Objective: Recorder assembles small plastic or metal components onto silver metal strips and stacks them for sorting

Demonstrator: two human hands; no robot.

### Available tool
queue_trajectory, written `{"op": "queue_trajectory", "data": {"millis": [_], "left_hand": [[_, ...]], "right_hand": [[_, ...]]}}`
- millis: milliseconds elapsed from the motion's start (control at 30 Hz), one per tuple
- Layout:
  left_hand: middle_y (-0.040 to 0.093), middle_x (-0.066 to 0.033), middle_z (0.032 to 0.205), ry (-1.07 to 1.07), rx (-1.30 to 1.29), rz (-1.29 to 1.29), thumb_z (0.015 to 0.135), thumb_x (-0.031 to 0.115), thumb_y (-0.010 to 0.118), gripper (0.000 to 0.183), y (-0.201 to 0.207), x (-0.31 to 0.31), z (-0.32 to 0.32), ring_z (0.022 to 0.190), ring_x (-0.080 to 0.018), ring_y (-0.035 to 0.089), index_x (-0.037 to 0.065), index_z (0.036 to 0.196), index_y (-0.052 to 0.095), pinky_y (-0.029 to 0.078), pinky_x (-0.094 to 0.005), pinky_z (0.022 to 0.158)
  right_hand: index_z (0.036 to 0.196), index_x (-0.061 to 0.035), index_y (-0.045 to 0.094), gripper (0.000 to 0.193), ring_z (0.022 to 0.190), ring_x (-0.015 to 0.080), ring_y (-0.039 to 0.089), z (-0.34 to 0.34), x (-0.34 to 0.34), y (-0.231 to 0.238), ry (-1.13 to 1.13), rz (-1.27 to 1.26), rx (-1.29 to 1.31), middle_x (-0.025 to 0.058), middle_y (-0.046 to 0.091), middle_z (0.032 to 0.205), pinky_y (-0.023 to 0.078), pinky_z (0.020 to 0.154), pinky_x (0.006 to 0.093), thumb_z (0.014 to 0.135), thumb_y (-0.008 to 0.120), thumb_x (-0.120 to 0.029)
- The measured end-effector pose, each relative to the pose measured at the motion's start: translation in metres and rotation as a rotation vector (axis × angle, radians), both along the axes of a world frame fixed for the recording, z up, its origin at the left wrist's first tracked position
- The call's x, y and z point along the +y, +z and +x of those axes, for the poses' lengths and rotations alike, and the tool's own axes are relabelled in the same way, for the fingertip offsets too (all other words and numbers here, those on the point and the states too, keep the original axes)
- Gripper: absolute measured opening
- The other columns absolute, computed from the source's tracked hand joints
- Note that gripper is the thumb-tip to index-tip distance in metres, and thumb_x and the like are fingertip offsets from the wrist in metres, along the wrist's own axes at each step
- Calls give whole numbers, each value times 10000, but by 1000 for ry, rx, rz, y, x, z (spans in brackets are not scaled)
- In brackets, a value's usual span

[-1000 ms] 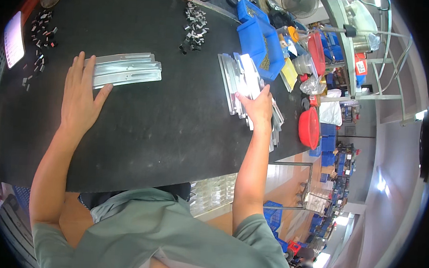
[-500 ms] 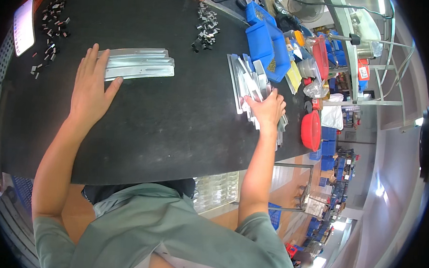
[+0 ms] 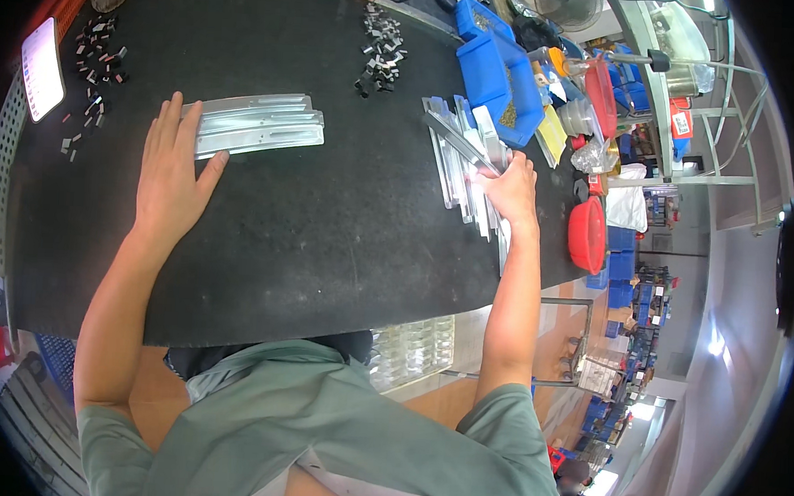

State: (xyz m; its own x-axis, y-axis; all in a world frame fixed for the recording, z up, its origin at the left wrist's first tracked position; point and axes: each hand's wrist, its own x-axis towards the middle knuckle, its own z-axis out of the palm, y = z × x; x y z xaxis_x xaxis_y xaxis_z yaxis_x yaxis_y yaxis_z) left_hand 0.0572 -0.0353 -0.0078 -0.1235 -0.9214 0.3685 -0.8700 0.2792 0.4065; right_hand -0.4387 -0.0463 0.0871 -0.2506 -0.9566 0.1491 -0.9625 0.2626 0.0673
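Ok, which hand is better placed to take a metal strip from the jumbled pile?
Your right hand, most likely: it is touching the jumbled metal strips. Your left hand lies spread at the left end of the neatly aligned strips, across the black tabletop from that pile.

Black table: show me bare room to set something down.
Bare: the middle, between stacked metal strips and loose strips; the back, between the left small pieces and right small pieces. Crowded: the right side, with loose strips, right hand and blue bins.
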Motion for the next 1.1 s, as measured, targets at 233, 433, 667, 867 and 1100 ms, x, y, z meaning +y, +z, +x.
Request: {"op": "queue_trajectory", "data": {"millis": [233, 433, 667, 867, 1100], "left_hand": [[334, -254, 1645, 29, -39, 16, 971, 268, 689, 671, 5, 0, 2, 1531, -431, 306, 30, 1540, 427, 270, -505, 1248], [337, -282, 1631, 5, -7, 5, 965, 297, 693, 679, 1, -2, -3, 1529, -431, 311, 19, 1529, 438, 261, -501, 1253], [374, -269, 1620, 18, 41, 11, 969, 296, 701, 657, 11, 4, 6, 1525, -392, 348, 15, 1516, 470, 306, -476, 1231], [687, -159, 1322, -256, 455, 325, 892, 121, 745, 483, 81, 53, 23, 1279, -301, 629, 25, 1354, 639, 460, -388, 1102], [721, -109, 1127, -298, 123, 95, 786, 93, 830, 345, 47, 100, 23, 1044, -332, 665, 49, 1113, 727, 522, -416, 916]], "right_hand": [[1225, 24, 539, 638, 1008, 427, 678, 17, 1, 1, 28, -155, -106, 245, 672, 1086, 533, 873, 504, 712, 853, -189], [1291, -21, 537, 573, 1041, 418, 680, 46, 10, 18, 6, -244, -89, 222, 697, 1098, 527, 890, 509, 787, 805, -77], [1115, -29, 588, 280, 861, 351, 645, 200, 51, 18, 589, -188, 61, 143, 650, 929, 493, 762, 476, 859, 695, -70], [1117, -6, 582, 292, 892, 299, 634, 275, 68, -27, 747, 29, -152, 129, 635, 979, 489, 795, 432, 841, 673, -34], [1418, 46, 500, 861, 1279, 388, 555, 266, 80, -12, 800, 139, -399, 225, 559, 1387, 438, 1078, 502, 699, 907, -200]]}}
